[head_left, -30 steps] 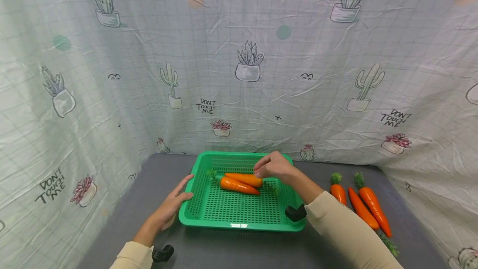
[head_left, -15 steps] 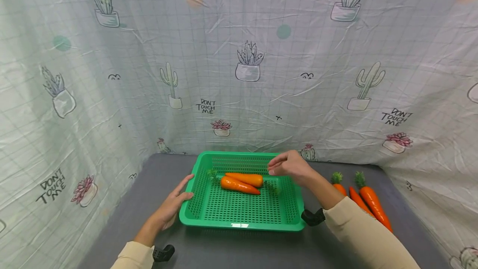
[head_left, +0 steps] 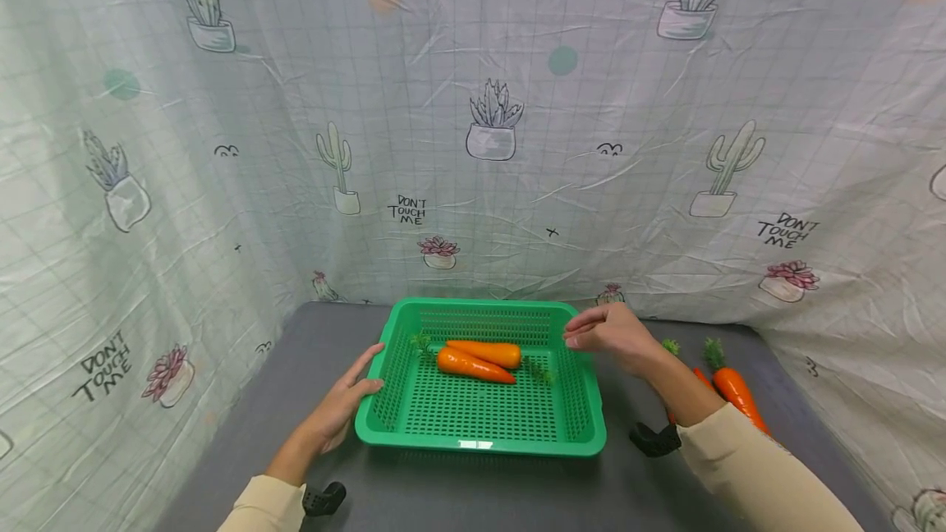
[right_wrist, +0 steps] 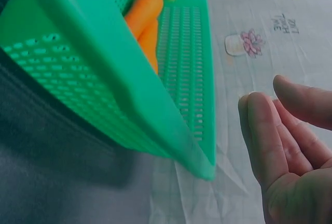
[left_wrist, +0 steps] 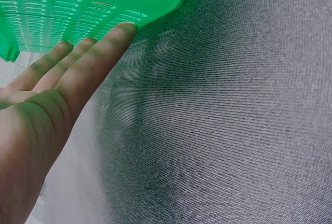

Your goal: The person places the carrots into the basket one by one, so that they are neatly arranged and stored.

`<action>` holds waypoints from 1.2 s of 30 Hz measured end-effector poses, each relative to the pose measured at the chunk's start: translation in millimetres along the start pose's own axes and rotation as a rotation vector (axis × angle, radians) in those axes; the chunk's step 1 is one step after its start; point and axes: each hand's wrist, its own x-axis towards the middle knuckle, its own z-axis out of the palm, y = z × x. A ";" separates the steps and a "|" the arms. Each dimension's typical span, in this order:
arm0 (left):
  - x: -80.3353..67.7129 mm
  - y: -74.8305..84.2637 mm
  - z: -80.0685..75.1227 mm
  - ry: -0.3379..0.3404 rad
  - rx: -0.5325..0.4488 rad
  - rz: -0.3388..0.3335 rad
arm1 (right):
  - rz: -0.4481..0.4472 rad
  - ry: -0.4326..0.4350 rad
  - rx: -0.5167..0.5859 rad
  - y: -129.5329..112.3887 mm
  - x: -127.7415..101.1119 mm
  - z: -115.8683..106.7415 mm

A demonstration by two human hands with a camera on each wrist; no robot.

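Observation:
A green slotted plastic basket (head_left: 480,444) holds two orange carrots, one glossy carrot (head_left: 473,365) lying in front of a second carrot (head_left: 488,351), with their leafy tops at opposite ends. My left hand (head_left: 336,409) is at the basket's left side; in the left wrist view its straight fingers (left_wrist: 96,60) lie against the slotted wall. Over the basket's right rim, my right hand (head_left: 617,339) is raised with nothing in it. The right wrist view shows its fingers (right_wrist: 267,130) slightly bent and the thumb apart from them.
More carrots lie on the grey tabletop (head_left: 502,491) to the right, one carrot (head_left: 739,392) plainly visible and others partly hidden behind my right forearm. A cactus-print curtain (head_left: 488,204) hangs behind and along both sides.
My right hand has moved right, from above the carrots in the basket to over its right rim. The left hand, the basket and its carrots look unmoved.

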 end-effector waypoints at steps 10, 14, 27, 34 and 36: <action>1.4 -0.9 -2.1 -0.025 -0.012 0.000 | 0.041 0.041 0.014 5.3 -11.4 -20.0; 1.9 -0.9 -3.1 -0.029 -0.015 0.002 | 0.066 0.068 0.009 10.0 -14.5 -25.8; 4.1 -1.5 -3.4 -0.006 -0.016 -0.028 | 0.104 0.072 0.060 22.1 -25.8 -42.5; 2.3 -0.1 -3.9 -0.021 -0.011 -0.021 | 0.116 0.085 0.047 30.1 -31.7 -50.0; 1.3 0.9 -4.1 -0.028 -0.005 -0.014 | 0.122 0.092 0.034 32.8 -33.2 -52.3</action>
